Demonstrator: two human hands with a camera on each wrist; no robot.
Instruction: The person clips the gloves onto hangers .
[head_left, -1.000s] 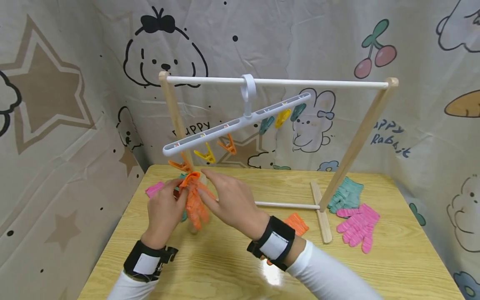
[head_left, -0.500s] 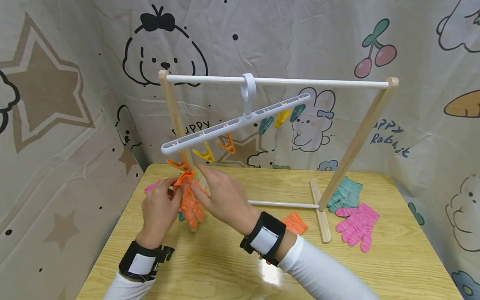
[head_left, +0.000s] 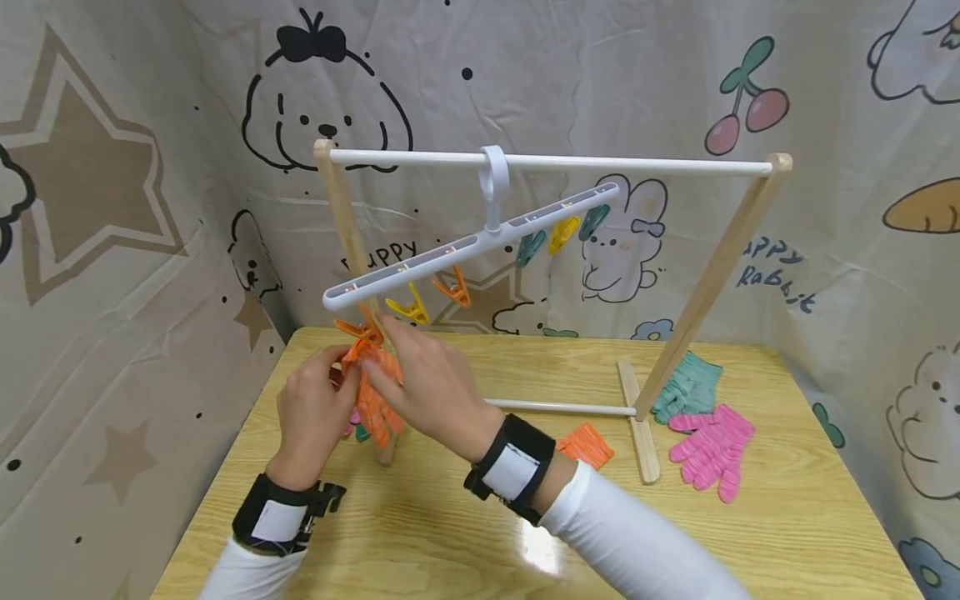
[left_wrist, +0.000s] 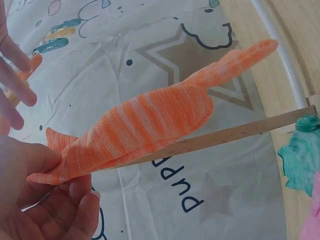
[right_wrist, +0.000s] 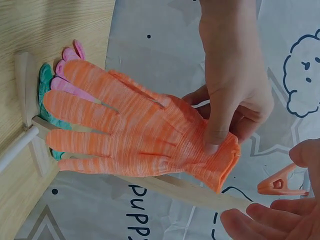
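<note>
Left grip (head_left: 311, 408) on orange glove (right_wrist: 135, 130) (by the cuff (right_wrist: 220, 162)).

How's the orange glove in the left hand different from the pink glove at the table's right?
The orange glove hangs with its fingers pointing down; the pink glove lies spread out on the table. The left hand pinches the orange glove by its cuff; no hand touches the pink glove. They differ in colour, but both are streaked gloves with separate fingers.
</note>
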